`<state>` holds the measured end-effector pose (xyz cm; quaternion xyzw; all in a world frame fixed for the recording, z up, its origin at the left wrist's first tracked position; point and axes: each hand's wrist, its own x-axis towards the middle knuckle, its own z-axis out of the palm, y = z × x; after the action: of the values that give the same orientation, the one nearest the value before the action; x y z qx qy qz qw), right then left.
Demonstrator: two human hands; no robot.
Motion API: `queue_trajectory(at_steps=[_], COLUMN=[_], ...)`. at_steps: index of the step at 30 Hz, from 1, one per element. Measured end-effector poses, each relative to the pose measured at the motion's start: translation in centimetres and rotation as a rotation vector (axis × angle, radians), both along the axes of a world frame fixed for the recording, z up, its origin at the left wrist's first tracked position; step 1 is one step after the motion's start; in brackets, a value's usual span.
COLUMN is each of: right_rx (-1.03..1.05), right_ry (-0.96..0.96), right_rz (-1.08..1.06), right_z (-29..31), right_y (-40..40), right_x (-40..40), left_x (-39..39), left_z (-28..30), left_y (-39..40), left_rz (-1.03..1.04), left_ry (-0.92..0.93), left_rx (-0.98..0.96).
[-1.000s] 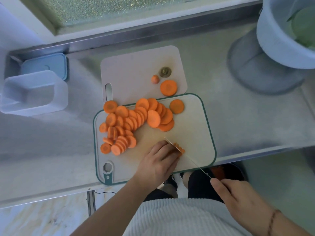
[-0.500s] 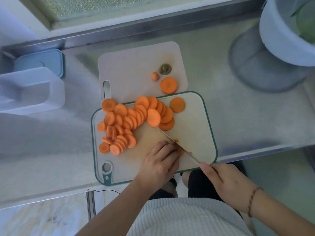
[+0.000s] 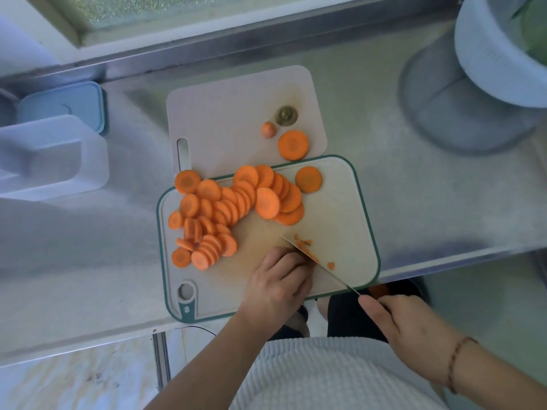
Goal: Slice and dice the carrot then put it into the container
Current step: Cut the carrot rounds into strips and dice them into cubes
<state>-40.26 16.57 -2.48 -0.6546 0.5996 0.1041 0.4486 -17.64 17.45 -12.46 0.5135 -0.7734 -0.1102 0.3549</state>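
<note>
The left hand point(image 3: 278, 284) rests on the near middle of the green-rimmed board point(image 3: 349, 208), fingers curled down over carrot pieces at its fingertips; what it pins is mostly hidden, only a sliver of orange showing at the blade. The right hand point(image 3: 405, 324) grips the knife point(image 3: 318, 263) handle off the near right edge of the board. The blade runs diagonally from that hand toward the far left, its tip just past the left fingertips, so the edge lies right against the left knuckles. Small dice point(image 3: 305, 242) lie just right of the blade, one more bit nearer the near edge.

The pile of slices point(image 3: 236, 208) sits to the far left of both hands, closer to the left one, which looks best placed to pull the next few under the knife. Most rounds are not yet diced, so the task seems early in its dicing stage. The container point(image 3: 50, 161) stands well apart on the counter point(image 3: 429, 196), far left, with nothing orange visible in it.
</note>
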Motion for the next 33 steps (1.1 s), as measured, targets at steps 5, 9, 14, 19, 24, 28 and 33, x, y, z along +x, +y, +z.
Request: queue_trajectory(at_steps=[5,9,14,19,24,28,33], right_rx=[-0.008,-0.011,0.015,-0.018,-0.022,0.002,-0.009], right_ry=[-0.133,-0.138,-0.069,0.031,-0.031,-0.155,-0.130], right_rz=[-0.009,-0.024,-0.007,0.039,0.088,0.014,0.031], right_z=[0.6,0.9,1.1,0.4,-0.2,0.8,1.2], right_y=[-1.9,-1.1,0.4,0.3,-1.2,-2.4,-0.8], right_x=[2.2,0.4,-1.0,-0.4,2.3,2.2,-0.1], left_x=[0.0,0.1,0.3,0.3,0.4,0.5,0.5], left_z=[0.0,-0.4,-0.3,-0.3,-0.1,0.0,0.0], left_y=[0.3,0.8,0.7,0.7,0.6,1.0,1.2], left_rz=[0.013,0.035,0.051,0.050,0.050,0.049,0.071], left_ry=[-0.016,-0.016,0.023,0.037,0.045,-0.014,0.000], left_rx=[-0.013,-0.006,0.003,0.016,0.013,0.007,-0.017])
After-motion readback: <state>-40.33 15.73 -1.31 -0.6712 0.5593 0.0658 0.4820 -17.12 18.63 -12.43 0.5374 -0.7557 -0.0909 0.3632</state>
